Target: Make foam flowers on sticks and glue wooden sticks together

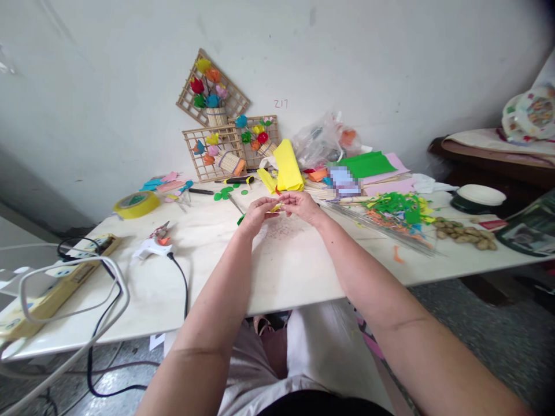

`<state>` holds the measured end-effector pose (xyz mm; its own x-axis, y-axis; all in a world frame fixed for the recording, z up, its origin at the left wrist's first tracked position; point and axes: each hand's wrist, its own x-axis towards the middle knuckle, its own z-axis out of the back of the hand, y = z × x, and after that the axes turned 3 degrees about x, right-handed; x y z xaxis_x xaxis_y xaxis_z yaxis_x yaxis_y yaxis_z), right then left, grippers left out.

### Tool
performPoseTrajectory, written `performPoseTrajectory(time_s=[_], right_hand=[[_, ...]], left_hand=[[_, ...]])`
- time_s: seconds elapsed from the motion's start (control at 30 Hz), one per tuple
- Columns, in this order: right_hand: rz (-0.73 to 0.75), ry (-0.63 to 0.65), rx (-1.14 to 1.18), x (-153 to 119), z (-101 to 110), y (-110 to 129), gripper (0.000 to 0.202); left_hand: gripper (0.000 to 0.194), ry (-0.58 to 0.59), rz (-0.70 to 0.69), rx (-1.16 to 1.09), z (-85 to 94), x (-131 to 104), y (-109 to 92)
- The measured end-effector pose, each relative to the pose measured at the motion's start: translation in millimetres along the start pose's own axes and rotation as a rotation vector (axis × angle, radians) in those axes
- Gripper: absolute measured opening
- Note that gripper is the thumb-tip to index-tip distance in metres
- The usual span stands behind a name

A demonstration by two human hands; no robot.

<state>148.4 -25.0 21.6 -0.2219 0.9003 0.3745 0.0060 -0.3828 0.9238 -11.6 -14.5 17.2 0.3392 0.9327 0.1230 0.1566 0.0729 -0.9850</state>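
My left hand (260, 212) and my right hand (302, 207) meet over the middle of the table, fingertips together. Between them shows a small yellow paper piece (276, 207), pinched by both hands; its exact shape is partly hidden by the fingers. Just left of my left hand, a thin stem (235, 203) and a bit of green (241, 219) stick out, and I cannot tell whether that hand holds them. Behind the hands lie several green paper discs (224, 192) and a folded yellow crepe paper sheet (288, 167).
Wooden lattices with paper flowers (212, 151) lean on the wall. At left are yellow tape (136, 204), a hot glue gun (152, 247) and a power strip (82, 271) with loose cables. Right of my hands lie thin wires (390, 231), paper scraps (401, 209) and peanuts (466, 234).
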Motion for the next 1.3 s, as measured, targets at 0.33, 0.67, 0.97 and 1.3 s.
performPoseTrajectory(time_s=[0.33, 0.67, 0.97, 1.3], right_hand=[[0.028, -0.024, -0.089, 3, 1, -6, 0.023], [-0.073, -0.131, 0.184, 2, 0, -3, 0.026], [-0.121, -0.173, 0.226, 4, -7, -9, 0.029], [-0.056, -0.252, 0.006, 5, -7, -5, 0.020]], left_hand=[[0.030, -0.002, -0.041, 0.116, -1.0, -1, 1], [0.034, -0.019, -0.083, -0.060, -4.1, -1, 1], [0.039, -0.055, -0.063, -0.023, -10.2, 0, 3], [0.032, -0.050, -0.053, 0.135, -9.2, -1, 2]])
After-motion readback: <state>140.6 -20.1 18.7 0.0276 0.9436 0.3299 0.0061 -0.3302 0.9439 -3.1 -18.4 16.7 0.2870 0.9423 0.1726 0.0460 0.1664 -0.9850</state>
